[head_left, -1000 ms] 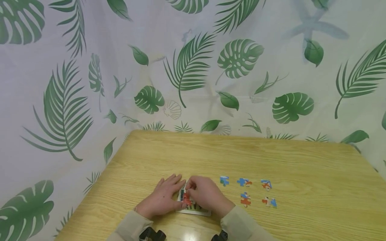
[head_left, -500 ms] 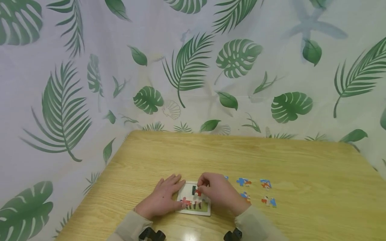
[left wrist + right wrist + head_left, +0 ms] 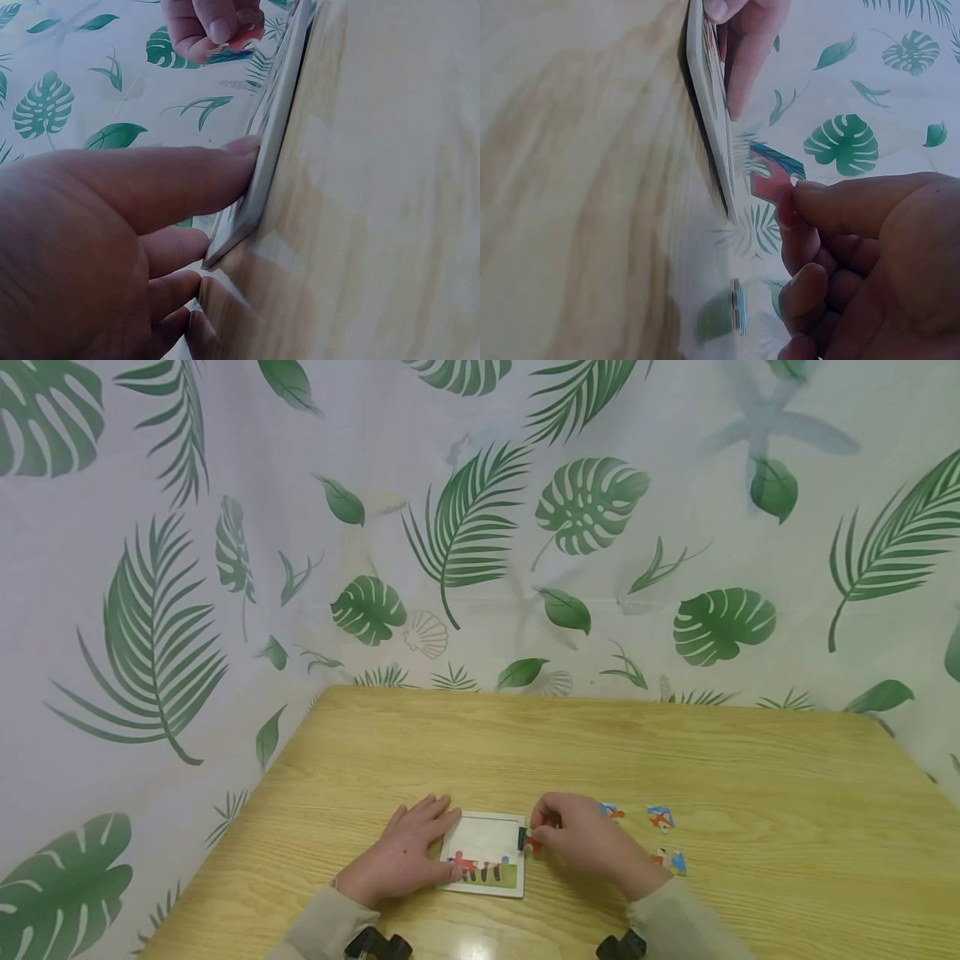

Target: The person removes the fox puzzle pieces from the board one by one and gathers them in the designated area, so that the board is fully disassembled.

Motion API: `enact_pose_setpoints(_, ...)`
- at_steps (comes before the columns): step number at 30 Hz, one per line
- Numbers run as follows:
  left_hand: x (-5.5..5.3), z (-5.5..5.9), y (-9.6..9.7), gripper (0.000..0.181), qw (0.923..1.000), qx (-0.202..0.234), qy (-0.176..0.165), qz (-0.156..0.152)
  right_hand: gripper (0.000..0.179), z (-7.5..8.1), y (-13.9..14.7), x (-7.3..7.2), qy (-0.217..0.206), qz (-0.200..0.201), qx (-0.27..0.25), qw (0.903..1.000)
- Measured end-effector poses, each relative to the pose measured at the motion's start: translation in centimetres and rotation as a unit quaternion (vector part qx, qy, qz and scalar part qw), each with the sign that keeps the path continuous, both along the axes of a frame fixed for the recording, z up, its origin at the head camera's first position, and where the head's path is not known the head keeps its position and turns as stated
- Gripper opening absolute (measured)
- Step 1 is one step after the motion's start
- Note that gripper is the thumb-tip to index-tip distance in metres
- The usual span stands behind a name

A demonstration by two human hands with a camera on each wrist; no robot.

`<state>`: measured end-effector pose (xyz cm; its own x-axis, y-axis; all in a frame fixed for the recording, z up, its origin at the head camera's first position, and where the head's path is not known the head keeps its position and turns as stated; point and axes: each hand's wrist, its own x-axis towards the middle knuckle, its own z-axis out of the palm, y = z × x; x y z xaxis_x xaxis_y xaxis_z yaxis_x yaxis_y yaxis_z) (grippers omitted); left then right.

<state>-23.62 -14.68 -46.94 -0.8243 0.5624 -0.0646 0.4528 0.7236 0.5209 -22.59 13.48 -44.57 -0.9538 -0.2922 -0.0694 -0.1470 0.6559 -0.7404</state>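
Observation:
A shallow white puzzle tray [image 3: 483, 833] lies flat on the wooden table. Along its lower side sit fitted pieces [image 3: 487, 872] in red, black and green; the upper part shows bare white. My left hand [image 3: 405, 852] rests at the tray's left edge, fingers straight, its thumb [image 3: 217, 176] on the tray's front left corner. Thumb and forefinger of my right hand [image 3: 588, 839] pinch a red and dark green puzzle piece [image 3: 772, 176]. It is raised over the tray's right edge, partly covered by the fingertips.
Loose puzzle pieces lie to the right: a blue and orange one [image 3: 661, 817], one with a blue corner [image 3: 678, 862], and another [image 3: 611, 812] partly behind my right hand. A leaf-patterned curtain [image 3: 480, 543] hangs behind the wooden table [image 3: 420, 735].
My right hand has drawn the pinched puzzle piece from the tray's left part rightward to its right edge, uncovering the bare white area. The left hand has stayed in place.

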Motion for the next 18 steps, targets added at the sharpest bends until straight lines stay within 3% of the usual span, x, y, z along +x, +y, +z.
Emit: enact_pose_setpoints(18, 0.0, 0.1, -0.1, 0.083, 1.0000, 0.007, -0.004, -0.004, 0.015, -1.0, 2.3, 0.0, 0.023, 0.014, 0.057, 0.9980)
